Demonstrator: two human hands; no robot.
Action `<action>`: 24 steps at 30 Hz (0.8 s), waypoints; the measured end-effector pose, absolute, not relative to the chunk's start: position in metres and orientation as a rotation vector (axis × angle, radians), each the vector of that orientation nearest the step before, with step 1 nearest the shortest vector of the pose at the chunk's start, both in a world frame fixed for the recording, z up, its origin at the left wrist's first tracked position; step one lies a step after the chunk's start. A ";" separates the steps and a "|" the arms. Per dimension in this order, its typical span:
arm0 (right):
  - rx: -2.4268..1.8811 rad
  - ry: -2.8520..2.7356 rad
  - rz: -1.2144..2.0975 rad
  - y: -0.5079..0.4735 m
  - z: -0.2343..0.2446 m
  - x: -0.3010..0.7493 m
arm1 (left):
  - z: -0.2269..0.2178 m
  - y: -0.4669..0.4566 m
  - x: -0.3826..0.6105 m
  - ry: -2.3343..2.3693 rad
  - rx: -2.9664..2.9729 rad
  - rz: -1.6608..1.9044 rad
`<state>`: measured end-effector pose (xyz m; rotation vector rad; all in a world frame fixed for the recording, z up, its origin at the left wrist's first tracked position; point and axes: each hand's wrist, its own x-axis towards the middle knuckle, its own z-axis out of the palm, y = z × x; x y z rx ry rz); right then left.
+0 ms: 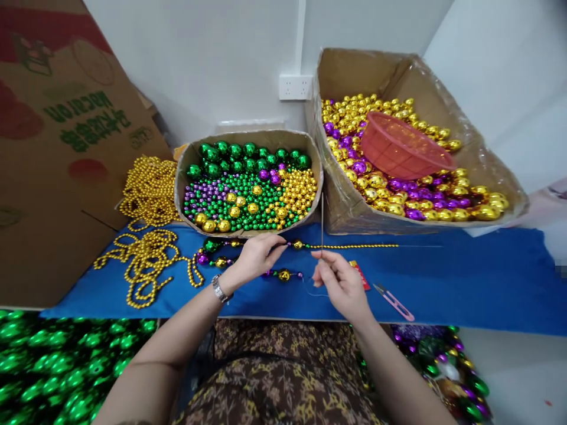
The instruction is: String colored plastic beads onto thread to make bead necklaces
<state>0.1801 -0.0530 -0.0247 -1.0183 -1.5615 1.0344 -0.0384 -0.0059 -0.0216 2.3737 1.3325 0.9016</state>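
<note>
Gold bead chains (153, 260) lie near the worktop's (469, 283) left edge. Toward the middle, the left hand (254, 257) pinches a bead strand (284, 275), lying folded behind the front edge. Many beads are already threaded; its ends are not joined. The right hand (343, 283) grasps a thin needle (322, 221).

Ahead of the left hand (257, 257) and right hand (343, 282), passage is barred by the low bead box (252, 235) and taller carton (354, 217), set side by side. On the left, the surface (482, 286) is taken up by gold bead strands (150, 260) beside a big printed box (57, 195). Bare room is left at the right, past the pink snips (396, 303); farther forward, it is crossed by a thin wire (420, 246).
</note>
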 end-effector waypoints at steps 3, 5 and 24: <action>-1.025 -1.552 1.019 -0.052 -0.027 0.182 | -0.015 0.007 -0.035 1.322 2.353 0.968; -1.030 -1.547 1.002 -0.051 -0.026 0.183 | -0.011 0.018 -0.035 1.363 2.352 1.004; -1.078 -1.487 1.076 -0.034 -0.043 0.187 | 0.027 0.221 -0.024 1.823 2.233 0.885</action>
